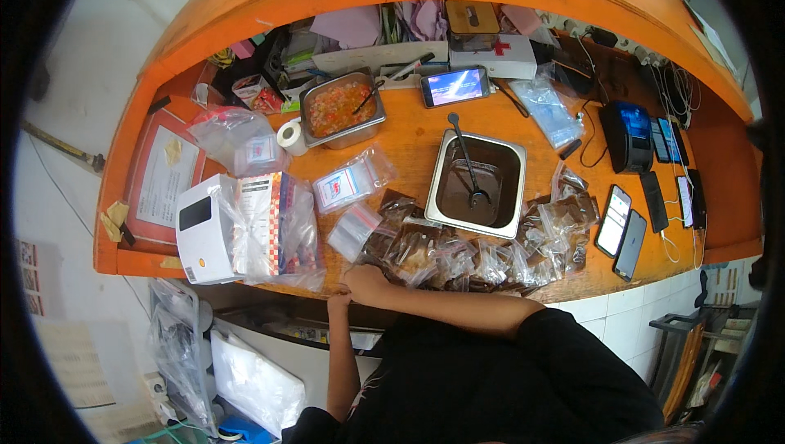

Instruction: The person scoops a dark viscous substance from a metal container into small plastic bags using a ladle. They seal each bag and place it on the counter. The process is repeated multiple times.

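Observation:
My right hand (367, 286) reaches across to the front edge of the orange wooden table (405, 128), with its fingers curled. Directly below it, my left hand (339, 301) meets it at the edge. Whether anything is pinched between them is hidden. Just beyond them lie empty clear zip bags (354, 232). Zip-lock pouches of dark brown sauce (451, 260) are heaped along the front to the right. Behind the heap, a steel food pan (520, 195) contains some of the dark sauce and a black ladle (463, 153). A pack of zip bags (343, 186) lies left of it.
A steel pan of chunky red-orange relish (340, 110) stands at the back beside a white label roll (291, 138). At left are a white printer (205, 229) and a bagged box (264, 217). A propped phone (455, 86), a black device (627, 137) and several phones (613, 220) occupy the back and right.

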`<state>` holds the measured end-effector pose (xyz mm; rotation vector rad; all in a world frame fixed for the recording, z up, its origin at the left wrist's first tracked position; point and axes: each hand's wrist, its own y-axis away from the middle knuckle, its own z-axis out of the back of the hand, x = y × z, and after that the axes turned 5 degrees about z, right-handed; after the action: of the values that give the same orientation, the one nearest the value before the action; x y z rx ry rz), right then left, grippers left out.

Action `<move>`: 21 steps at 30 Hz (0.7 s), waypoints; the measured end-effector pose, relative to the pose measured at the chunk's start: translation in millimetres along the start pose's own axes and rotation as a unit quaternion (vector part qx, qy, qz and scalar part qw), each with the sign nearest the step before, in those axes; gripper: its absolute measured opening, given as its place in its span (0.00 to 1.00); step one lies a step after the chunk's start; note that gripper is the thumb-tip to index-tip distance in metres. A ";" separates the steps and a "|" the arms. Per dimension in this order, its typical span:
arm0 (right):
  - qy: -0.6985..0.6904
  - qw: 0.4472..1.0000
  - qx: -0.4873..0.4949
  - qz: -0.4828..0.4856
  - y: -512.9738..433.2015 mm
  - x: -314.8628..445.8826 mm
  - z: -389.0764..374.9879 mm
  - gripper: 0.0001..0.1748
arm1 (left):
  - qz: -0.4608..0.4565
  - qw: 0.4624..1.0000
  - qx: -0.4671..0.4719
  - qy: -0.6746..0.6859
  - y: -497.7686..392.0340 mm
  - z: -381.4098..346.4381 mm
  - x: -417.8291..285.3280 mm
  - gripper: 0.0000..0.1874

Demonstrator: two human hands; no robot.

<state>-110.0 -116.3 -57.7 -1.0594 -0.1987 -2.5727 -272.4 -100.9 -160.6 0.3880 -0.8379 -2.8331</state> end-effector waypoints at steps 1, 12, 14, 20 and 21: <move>-0.017 1.000 -0.014 -0.014 -2.6 -2.8 -3.1 0.09 | 0.001 1.000 -0.005 0.010 2.0 -0.5 1.8 0.37; 0.006 0.999 0.008 -0.041 -10.6 -3.5 -18.7 0.09 | 0.008 0.994 -0.026 0.103 8.8 -7.4 4.9 0.38; 0.015 1.000 0.017 -0.019 -10.0 -2.7 -11.7 0.10 | 0.010 0.993 -0.027 0.114 9.4 -7.1 5.3 0.39; 0.094 0.992 -0.018 0.079 -9.8 -0.5 18.4 0.09 | 0.000 0.982 -0.032 0.184 13.2 -2.9 4.4 0.40; 0.122 0.988 -0.020 0.096 -8.9 1.8 21.5 0.09 | -0.013 0.976 -0.031 0.217 14.1 -1.5 2.5 0.40</move>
<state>-100.4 -103.0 -41.1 -0.7279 0.0180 -2.5094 -273.2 -113.9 -154.5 0.9680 -0.6517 -2.6317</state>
